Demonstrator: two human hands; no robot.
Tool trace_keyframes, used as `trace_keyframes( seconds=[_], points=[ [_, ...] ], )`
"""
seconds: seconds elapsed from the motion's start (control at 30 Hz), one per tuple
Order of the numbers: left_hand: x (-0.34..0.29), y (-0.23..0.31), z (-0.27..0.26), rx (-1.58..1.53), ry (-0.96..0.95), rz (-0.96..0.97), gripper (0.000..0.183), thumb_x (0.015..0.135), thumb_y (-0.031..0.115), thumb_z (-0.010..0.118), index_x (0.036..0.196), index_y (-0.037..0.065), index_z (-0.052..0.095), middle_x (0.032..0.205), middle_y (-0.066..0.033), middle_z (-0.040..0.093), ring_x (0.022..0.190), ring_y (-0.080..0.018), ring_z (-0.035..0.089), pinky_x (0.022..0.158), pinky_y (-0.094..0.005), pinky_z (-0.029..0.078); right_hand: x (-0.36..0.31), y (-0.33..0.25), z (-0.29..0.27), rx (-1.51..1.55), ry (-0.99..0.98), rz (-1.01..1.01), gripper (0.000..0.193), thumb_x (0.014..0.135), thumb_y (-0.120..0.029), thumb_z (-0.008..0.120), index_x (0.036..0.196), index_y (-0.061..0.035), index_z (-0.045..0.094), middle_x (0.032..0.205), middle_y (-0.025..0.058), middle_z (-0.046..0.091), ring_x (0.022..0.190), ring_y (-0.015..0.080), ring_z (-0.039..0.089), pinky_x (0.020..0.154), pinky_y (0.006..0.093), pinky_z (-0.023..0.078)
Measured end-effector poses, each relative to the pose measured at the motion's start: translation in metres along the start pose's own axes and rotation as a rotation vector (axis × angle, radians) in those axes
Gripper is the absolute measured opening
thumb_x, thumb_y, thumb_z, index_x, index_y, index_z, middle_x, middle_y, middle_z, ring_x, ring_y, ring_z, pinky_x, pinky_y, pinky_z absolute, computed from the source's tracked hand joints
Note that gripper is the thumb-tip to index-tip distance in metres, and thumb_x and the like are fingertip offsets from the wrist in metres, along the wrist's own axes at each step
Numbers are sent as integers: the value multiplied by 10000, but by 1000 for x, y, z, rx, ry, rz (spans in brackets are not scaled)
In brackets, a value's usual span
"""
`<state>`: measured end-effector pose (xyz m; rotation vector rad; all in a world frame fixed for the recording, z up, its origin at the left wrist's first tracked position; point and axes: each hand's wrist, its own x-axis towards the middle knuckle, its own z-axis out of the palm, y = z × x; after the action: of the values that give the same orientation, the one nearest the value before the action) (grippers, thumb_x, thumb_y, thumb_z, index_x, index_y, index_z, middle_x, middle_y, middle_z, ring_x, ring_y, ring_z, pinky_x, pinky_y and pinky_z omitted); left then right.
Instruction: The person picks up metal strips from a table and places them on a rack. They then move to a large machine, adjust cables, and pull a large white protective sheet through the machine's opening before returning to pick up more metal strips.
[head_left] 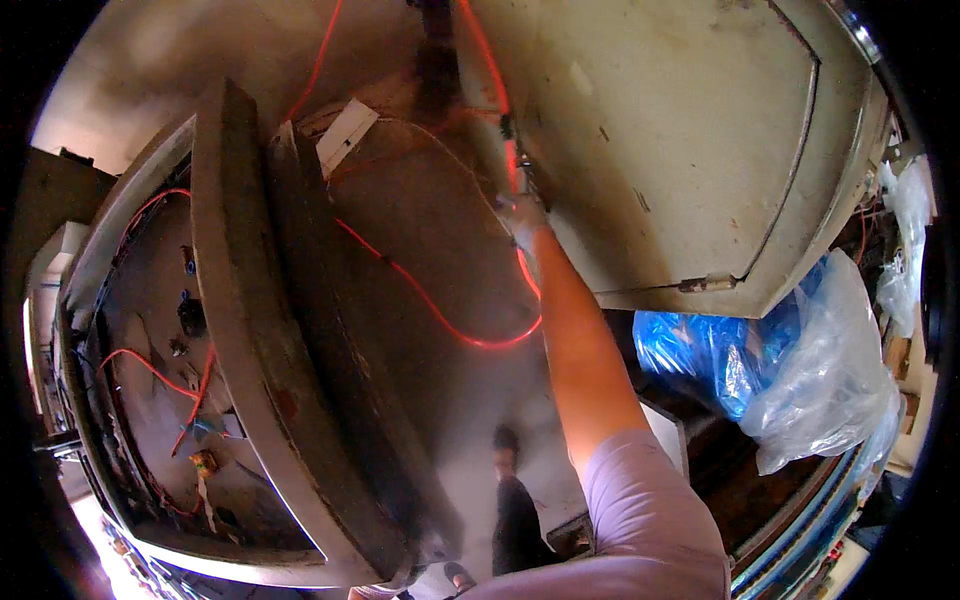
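My right hand [520,213] reaches far forward on a straight arm in a lilac short sleeve. Its fingers are closed around a red wire [440,312] at the left edge of a large beige metal door panel [690,140]. The wire comes down from the top along that edge, passes through the hand, then loops below it and runs left across the dusty brown surface [420,230] behind. My left hand is out of view.
An open grey metal cabinet [230,300] at the left holds red wires and small parts [190,400]. A white box [346,135] lies above it. Blue and clear plastic bags [790,370] pile at the right. Another person [515,510] stands below.
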<state>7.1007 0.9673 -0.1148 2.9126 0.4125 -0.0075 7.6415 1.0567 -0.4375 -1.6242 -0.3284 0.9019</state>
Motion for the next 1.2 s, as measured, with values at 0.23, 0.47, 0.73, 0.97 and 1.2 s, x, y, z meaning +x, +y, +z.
trace_keyframes(
  seconds=[0.23,0.47,0.73,0.97,1.2],
  points=[
    [3,-2,-4,8,-25,6,359,780,272,670,1077,81,610,1157,-168,598,1042,-413,563,879,-517,468,-171,2,27,-980,100,-454,492,846,-173,621,1314,-79,504,1273,212,534,1171,348,531,951,440,463],
    [-18,-3,16,-40,36,-26,393,764,303,694,1086,96,605,1160,-183,598,1074,-425,554,900,-530,462,-247,-79,12,-223,831,-226,310,798,-127,675,1066,10,602,1058,154,624,988,291,603,858,377,485],
    [-23,2,16,57,49,12,481,786,385,674,1149,76,614,1214,-195,567,1097,-444,559,923,-540,455,-270,-66,-18,-427,942,-610,225,853,-62,617,1073,-15,610,1090,156,659,860,255,666,715,341,531],
    [-11,8,0,65,4,-27,538,793,389,657,1218,64,609,1254,-203,551,1117,-430,553,948,-540,440,-261,-81,1,-61,980,-400,306,832,-75,657,1137,-60,633,1090,121,671,906,198,662,736,299,532],
    [-13,4,9,21,-24,-34,512,773,290,659,1229,63,607,1247,-209,571,1072,-442,578,949,-545,440,-265,-76,-5,-518,968,-647,339,790,-85,701,1118,-22,642,1072,149,678,913,258,682,772,329,547]
  ],
)
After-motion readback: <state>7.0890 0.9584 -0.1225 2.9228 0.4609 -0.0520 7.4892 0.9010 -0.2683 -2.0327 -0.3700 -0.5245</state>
